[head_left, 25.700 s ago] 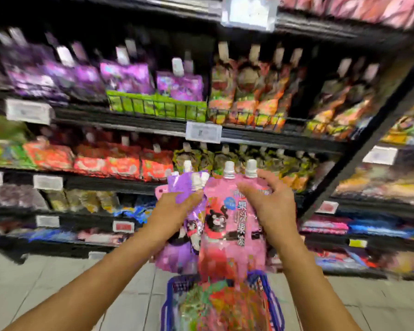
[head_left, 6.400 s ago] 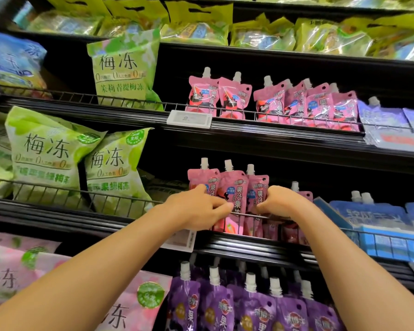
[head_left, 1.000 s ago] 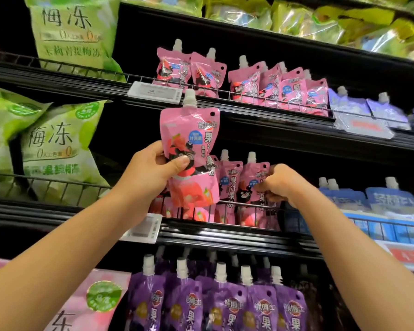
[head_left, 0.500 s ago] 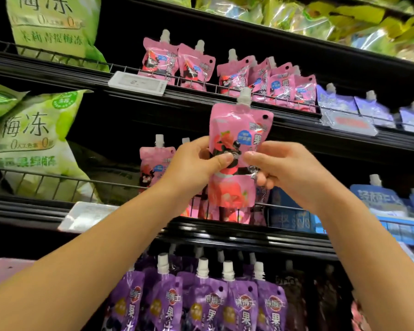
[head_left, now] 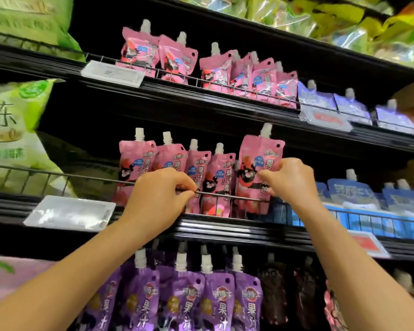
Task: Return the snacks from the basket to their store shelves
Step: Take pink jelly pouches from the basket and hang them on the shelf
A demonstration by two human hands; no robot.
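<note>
- Presently the right hand (head_left: 288, 179) pinches a pink foil spouted drink pouch with a bear print (head_left: 258, 163) by its right edge, thumb on the printed face and fingers curled round the side.
- That pouch stands upright, long axis vertical, white spout on top. Its lower part sits behind the thin metal guard rail (head_left: 227, 195) along the front of the middle shelf; whether its base rests on the shelf board cannot be told.
- Relative to the rail, the pouch is at the right end of the row of matching pink pouches (head_left: 177, 163) and stands taller and nearer the camera than they do.
- The left hand (head_left: 163, 189) is left of the held pouch, fingers curled with thumb and forefinger closed on the rail, in front of the row; it holds no pouch.
- The right hand is the one at the pouch; the left is well apart from it along the rail.
- Judgement: the placing step is nearly done. The coming move calls for pushing the pouch down and back until level with the row, then letting go.
- Risk, as judged: a soft pouch let go while still high may tip forward over the rail.
- Below the rail hang purple spouted pouches (head_left: 215, 299); right of it stand blue spouted pouches (head_left: 349, 192).
</note>
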